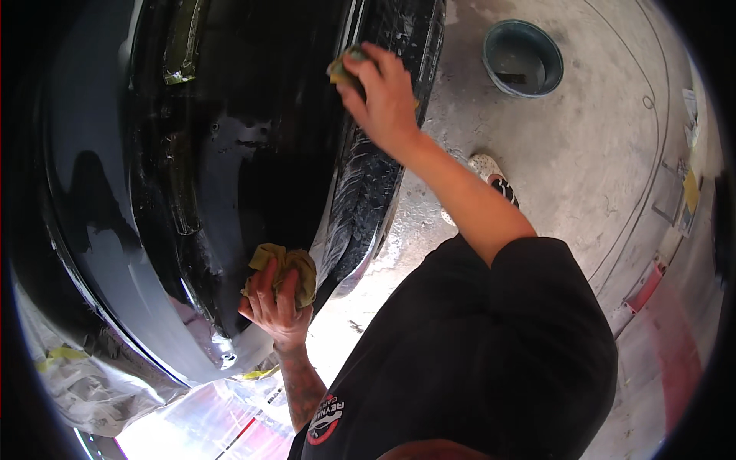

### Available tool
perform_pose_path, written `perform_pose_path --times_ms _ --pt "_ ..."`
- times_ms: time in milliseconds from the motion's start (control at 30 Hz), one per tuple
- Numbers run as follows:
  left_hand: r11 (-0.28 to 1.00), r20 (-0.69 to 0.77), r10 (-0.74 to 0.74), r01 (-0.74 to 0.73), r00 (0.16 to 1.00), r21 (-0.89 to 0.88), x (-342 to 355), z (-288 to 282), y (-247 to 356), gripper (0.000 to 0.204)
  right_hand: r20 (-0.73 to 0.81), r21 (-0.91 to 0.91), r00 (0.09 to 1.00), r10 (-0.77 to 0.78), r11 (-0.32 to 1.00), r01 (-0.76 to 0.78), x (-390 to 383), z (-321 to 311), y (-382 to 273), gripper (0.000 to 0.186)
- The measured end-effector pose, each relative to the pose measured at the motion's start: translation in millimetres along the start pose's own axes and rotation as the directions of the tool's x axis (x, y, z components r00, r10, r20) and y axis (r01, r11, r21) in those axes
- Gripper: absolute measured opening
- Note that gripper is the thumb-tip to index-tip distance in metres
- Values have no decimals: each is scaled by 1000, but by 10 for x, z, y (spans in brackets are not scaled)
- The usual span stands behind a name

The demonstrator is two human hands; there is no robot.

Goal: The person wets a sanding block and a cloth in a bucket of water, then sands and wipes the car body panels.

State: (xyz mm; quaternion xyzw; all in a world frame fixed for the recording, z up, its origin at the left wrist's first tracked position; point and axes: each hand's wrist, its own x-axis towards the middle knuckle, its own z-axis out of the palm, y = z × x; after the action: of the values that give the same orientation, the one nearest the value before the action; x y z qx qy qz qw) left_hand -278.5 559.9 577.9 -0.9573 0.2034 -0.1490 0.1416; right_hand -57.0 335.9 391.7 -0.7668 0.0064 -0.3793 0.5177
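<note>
A glossy black car body panel (284,146) with wet streaks and dull grey patches fills the left side. My left hand (277,303) is closed on a crumpled yellowish-tan cloth (303,276), which rests against the near end of the panel. Farther off, my right hand (383,100) grips a small green-and-yellow pad (343,67) at the panel's right-hand edge. My fingers and palm hide much of that pad. Whitish wet residue (356,184) streaks the lower trim beside my right wrist.
A dark round bucket (523,58) with some liquid in it stands on the concrete floor (575,146). My speckled shoe (484,165) is below the right forearm. Plastic sheeting (100,391) covers the lower left. A thin cable (652,153) runs along the right.
</note>
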Motion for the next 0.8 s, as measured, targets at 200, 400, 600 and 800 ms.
perform_pose_path --times_ms 200,400,600,800 --pt "997 -38 78 -78 996 6 -49 53 -91 32 -141 -40 989 35 998 -41 1851 -27 976 26" --pt "993 -74 114 -111 991 41 -57 106 -120 26 -79 141 990 119 984 -108 777 -58 385 27" --pt "994 -68 112 -112 991 5 -44 82 -120 38 227 274 957 184 931 -243 -1293 -154 -650 50" --pt "988 -69 152 -152 986 11 -43 67 -140 43 -15 521 911 413 780 -345 -538 77 -256 45"
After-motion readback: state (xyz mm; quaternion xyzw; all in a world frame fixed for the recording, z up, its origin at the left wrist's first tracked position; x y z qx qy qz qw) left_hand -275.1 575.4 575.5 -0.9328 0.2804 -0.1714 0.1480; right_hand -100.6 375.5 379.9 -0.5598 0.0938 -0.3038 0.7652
